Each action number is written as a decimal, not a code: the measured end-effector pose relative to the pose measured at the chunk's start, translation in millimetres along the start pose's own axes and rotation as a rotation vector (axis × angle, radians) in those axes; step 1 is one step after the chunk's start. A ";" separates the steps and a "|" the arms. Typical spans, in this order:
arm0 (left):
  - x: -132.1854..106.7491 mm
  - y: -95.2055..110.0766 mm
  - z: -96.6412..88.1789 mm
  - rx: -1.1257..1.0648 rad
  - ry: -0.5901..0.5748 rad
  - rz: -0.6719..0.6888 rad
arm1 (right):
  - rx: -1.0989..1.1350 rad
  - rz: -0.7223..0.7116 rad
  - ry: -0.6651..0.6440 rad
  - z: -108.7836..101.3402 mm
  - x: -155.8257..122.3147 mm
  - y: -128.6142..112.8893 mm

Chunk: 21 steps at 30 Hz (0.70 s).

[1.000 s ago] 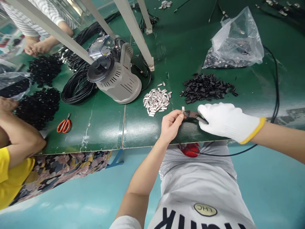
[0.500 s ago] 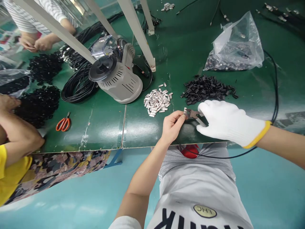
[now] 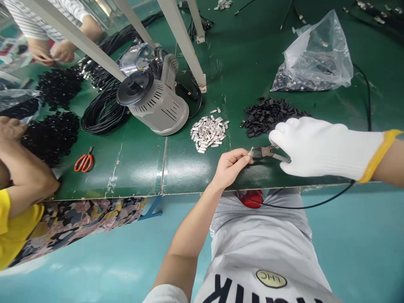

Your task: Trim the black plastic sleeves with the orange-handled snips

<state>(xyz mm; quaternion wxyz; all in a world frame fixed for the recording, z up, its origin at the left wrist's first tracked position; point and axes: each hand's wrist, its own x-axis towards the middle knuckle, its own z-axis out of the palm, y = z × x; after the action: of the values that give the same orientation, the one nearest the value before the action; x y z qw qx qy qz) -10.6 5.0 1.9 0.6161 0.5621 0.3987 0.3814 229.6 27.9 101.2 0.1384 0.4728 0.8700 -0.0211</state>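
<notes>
My bare left hand pinches a cable end with a small silver connector between thumb and fingertips, just above the table's front edge. In the white glove with a yellow cuff, my right hand is closed around a pair of pliers. The jaws point left and lie right beside the connector; whether they touch it I cannot tell. A black cable hangs in a loop below the edge. Past my left hand lies a heap of silver connector shells, and behind the glove a heap of black plastic pieces.
Behind the black heap stands a clear bag of small parts. A grey machine and white posts stand left of centre. Further left lie orange-handled scissors, coiled black cable and two co-workers' arms.
My right hand has moved right with the pliers, drawing the jaws back from my left fingertips. My left hand has shifted slightly right, and the connector is now tilted.
</notes>
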 end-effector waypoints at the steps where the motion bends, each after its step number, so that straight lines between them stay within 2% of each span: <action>1: 0.0 0.3 0.1 -0.009 -0.006 0.000 | -0.030 -0.008 0.016 -0.2 0.1 1.5; 6: 0.1 0.5 -0.1 -0.019 -0.019 -0.023 | -0.135 -0.093 0.057 -2.7 0.7 7.3; 21: -0.7 3.5 -3.4 -0.039 -0.148 -0.030 | -0.201 -0.218 0.110 -2.0 3.7 17.1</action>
<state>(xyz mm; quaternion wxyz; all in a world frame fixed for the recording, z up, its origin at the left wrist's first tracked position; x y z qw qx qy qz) -14.0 6.0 5.3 0.6603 0.5708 0.3530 0.3370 241.4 40.7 103.8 0.1342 0.3598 0.9201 0.0772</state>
